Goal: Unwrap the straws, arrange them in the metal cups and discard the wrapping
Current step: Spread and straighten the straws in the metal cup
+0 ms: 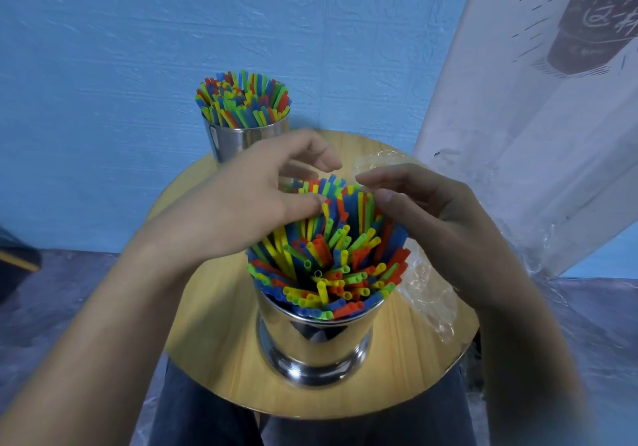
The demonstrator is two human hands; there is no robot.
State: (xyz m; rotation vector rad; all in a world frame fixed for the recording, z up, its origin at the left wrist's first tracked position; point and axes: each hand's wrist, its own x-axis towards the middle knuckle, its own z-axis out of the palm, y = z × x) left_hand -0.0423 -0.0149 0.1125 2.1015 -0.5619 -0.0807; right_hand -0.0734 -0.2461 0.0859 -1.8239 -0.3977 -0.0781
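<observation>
Two hands in view, no gloves: left hand, right hand. A short, trimmed thumbnail shows on the right one. Left forearm and right forearm are bare from wrist to frame edge. Lower frame: trousers of dark blue-grey cloth, plain, softly creased over both thighs, with a dark fold between the legs.
</observation>
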